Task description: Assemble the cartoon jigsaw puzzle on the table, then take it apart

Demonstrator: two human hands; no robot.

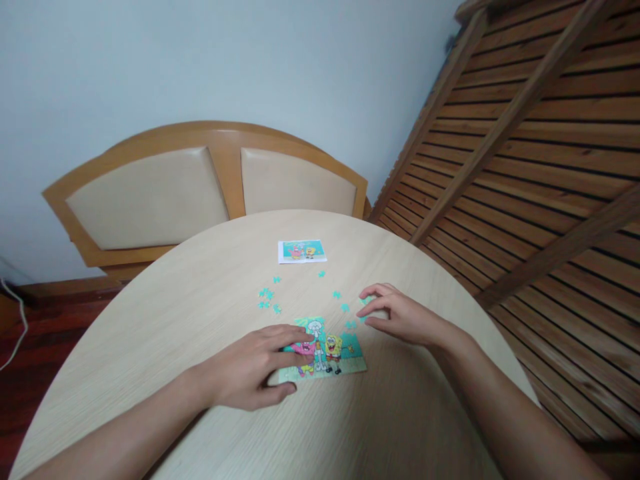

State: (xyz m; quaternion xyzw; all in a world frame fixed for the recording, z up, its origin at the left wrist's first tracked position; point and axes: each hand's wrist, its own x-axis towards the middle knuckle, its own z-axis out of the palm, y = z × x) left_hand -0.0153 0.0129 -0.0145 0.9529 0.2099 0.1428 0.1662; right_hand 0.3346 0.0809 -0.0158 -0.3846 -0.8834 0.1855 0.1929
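Observation:
A partly joined jigsaw puzzle (345,363) with cartoon figures on a teal ground lies on the round table. My left hand (255,363) rests with fingers spread over the puzzle's left side and covers part of it. To the right of the puzzle, my right hand (395,310) hovers low with its fingers curved and apart. Teal bits of puzzle pieces show by its fingertips, partly hidden. Loose teal puzzle pieces (345,308) lie between that hand and the puzzle. Another group of loose pieces (266,293) is scattered beyond my left hand.
A small reference picture (303,251) of the cartoon figures lies farther back on the wooden table (150,340). Behind the table stands a padded wooden headboard (150,200) against the wall. Wooden slats (540,200) lean along the right side.

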